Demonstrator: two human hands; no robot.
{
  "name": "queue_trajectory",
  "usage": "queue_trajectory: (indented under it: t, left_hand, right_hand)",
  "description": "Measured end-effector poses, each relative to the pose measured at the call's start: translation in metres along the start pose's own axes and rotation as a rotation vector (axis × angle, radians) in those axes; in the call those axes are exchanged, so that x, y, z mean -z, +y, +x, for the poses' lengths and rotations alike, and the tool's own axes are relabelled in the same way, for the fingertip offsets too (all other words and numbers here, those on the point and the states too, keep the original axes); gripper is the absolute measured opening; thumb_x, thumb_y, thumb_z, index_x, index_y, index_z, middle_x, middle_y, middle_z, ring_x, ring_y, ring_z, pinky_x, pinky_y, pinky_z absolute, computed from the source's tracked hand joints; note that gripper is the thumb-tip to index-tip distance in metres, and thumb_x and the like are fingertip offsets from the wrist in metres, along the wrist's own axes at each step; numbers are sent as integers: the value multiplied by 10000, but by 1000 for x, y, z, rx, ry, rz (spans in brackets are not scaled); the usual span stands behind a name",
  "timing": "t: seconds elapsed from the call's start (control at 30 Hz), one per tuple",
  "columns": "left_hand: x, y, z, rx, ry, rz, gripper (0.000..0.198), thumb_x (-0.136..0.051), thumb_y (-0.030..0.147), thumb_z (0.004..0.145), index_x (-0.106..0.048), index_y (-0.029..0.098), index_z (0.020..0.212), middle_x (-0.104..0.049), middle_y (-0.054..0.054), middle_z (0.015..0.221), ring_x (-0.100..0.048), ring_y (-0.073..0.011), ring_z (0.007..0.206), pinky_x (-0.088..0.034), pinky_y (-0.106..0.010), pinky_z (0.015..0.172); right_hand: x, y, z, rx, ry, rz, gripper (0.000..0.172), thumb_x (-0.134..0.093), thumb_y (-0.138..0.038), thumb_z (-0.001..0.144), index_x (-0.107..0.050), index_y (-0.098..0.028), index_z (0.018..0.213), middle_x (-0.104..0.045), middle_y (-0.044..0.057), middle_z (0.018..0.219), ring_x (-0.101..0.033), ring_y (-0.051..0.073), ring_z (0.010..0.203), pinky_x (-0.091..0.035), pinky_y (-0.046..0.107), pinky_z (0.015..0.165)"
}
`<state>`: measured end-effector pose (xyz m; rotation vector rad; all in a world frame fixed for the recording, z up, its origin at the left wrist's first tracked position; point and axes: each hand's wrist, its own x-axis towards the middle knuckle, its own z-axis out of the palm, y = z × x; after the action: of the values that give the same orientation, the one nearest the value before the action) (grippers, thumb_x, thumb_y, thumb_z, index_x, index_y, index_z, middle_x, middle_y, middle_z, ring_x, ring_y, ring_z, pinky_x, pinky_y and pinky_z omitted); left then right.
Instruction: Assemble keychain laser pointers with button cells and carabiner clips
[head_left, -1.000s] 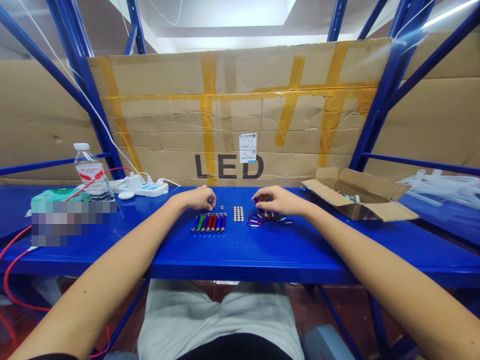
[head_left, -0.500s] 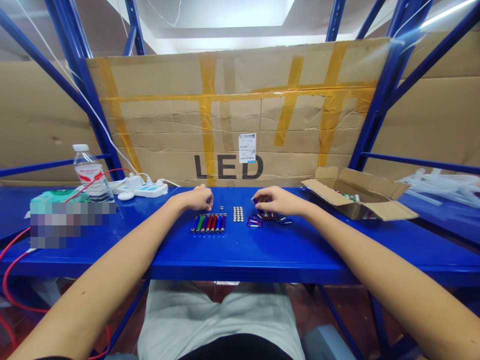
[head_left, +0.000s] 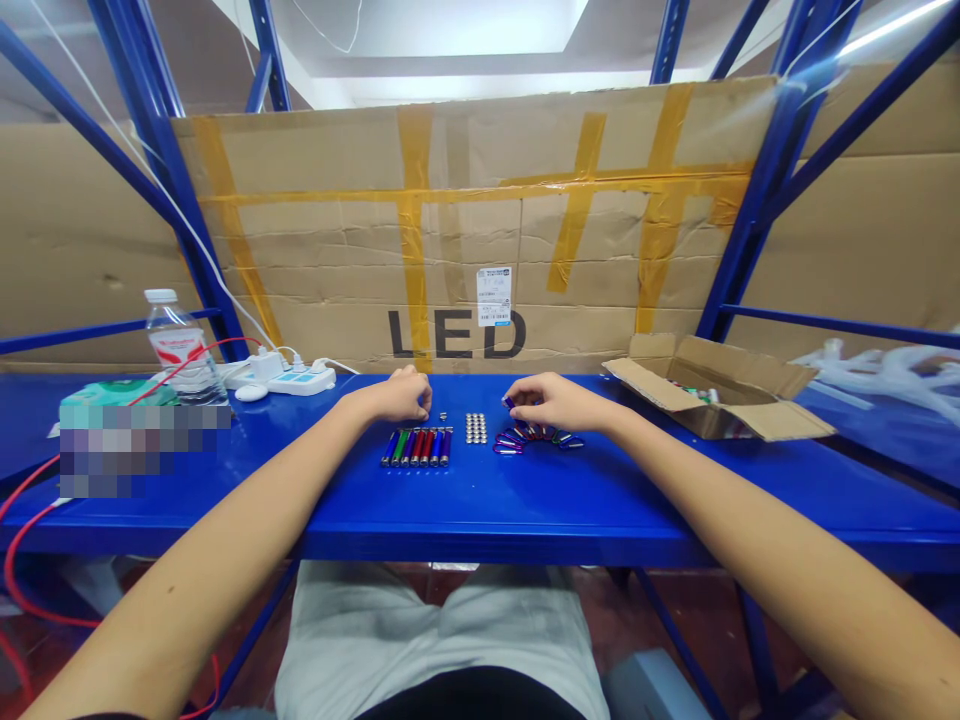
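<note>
My left hand (head_left: 405, 394) is closed, its fingers curled down just behind a row of small flashlight tubes (head_left: 417, 449) in blue, green, red and purple. Whatever it may hold is hidden. A small metal piece (head_left: 443, 416) lies right of those fingertips. My right hand (head_left: 553, 401) pinches a small blue-purple piece, probably a carabiner (head_left: 508, 402), between thumb and fingers. Below that hand, coloured carabiners (head_left: 510, 448) lie fanned out in an arc. Between the hands, small silver button-like discs (head_left: 476, 429) form a neat block.
An open cardboard box (head_left: 750, 405) with small items inside stands at the right. On the left are a water bottle (head_left: 178, 345), a power strip (head_left: 300, 380) and red cables. A tall cardboard sheet (head_left: 322, 260) backs the blue table (head_left: 480, 500).
My left hand has shifted very slightly to the right. My right hand stays almost in place with the small piece.
</note>
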<state>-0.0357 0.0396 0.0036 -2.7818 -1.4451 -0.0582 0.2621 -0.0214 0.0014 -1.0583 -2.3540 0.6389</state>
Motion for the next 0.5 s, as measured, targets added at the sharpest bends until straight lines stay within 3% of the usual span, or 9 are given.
queue_trajectory:
  t: [0.5]
  left_hand:
    - [-9, -1, 3, 39, 64, -44, 159, -600, 279, 776, -685, 207, 889, -630, -88, 987, -557, -238, 970, -437, -324, 837]
  right_hand:
    - [-1, 0, 0, 3, 10, -18, 246, -617, -329, 808, -659, -145, 965, -658, 25, 739, -582, 145, 644, -460, 281, 616]
